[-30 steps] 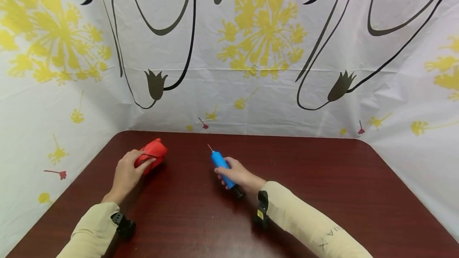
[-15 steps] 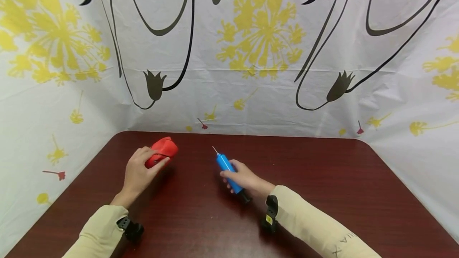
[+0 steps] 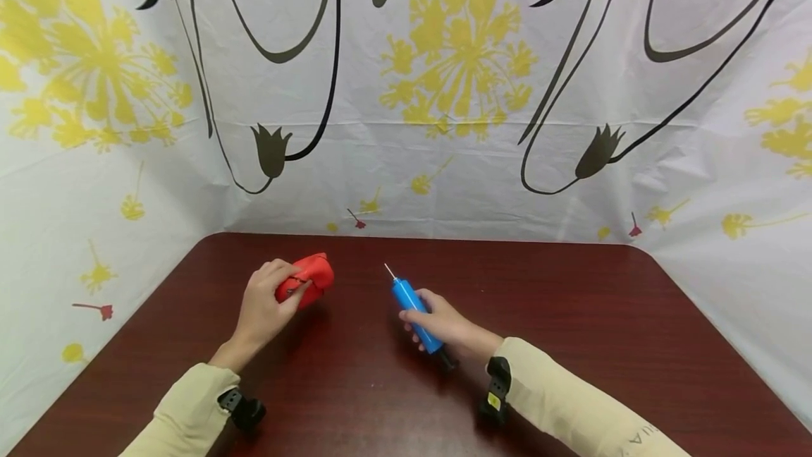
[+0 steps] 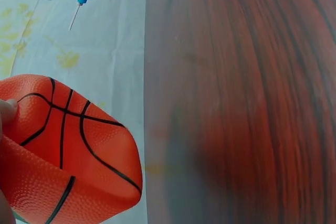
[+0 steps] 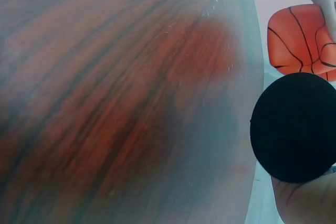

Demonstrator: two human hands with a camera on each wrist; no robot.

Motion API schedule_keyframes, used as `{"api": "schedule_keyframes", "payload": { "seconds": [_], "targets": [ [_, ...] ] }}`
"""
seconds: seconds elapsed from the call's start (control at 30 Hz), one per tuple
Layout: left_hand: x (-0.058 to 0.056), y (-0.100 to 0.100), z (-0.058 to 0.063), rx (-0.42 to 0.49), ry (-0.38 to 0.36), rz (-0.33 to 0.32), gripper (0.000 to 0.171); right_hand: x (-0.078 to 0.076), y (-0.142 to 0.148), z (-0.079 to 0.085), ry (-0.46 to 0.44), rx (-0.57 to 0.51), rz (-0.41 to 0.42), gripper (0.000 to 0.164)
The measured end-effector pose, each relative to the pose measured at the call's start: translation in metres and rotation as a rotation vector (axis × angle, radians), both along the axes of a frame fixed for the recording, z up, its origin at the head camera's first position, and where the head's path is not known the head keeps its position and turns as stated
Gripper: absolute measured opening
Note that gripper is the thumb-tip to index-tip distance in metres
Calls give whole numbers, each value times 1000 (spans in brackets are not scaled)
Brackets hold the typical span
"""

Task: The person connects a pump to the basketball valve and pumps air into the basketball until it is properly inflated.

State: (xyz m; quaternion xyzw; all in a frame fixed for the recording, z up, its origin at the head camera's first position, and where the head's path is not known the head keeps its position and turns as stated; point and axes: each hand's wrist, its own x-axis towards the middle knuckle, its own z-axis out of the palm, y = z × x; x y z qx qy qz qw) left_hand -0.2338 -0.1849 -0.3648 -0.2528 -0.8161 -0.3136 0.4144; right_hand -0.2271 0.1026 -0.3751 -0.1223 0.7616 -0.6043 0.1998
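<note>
A crumpled, underinflated orange-red basketball (image 3: 319, 273) with black lines is held in my left hand (image 3: 263, 309) over the table's left half. The left wrist view shows a deep fold in the ball (image 4: 105, 150), with a thumb and fingertip at its left edge. My right hand (image 3: 447, 321) grips a blue ball pump (image 3: 406, 296) by its barrel. Its thin metal needle (image 3: 390, 271) points up and away to the left, apart from the ball. In the right wrist view the pump's black round handle end (image 5: 294, 127) hides part of that hand.
The dark reddish-brown table (image 3: 558, 344) has rounded far corners. A white patterned cloth (image 3: 380, 182) hangs behind it and along both sides. Each wrist wears a black camera, one on the left sleeve (image 3: 244, 409) and one on the right.
Both hands have moved to the right and slightly nearer, the left carrying the basketball and the right the ball pump. The gap between ball and needle has narrowed. Both grips are unchanged.
</note>
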Motion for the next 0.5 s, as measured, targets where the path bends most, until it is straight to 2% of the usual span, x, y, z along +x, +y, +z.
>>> {"api": "schedule_keyframes", "payload": {
  "seconds": [0.13, 0.23, 0.5],
  "targets": [
    [0, 8, 2, -13, -24, -10, 20, 4, 6, 1, 0, 22, 5, 44],
    [-1, 17, 2, -64, -28, -19, 22, 7, 12, 2, -4, 32, 10, 43],
    [-4, 39, 1, -235, 46, -61, 20, 19, 25, 6, -2, 57, 49, 48]
  ]
}}
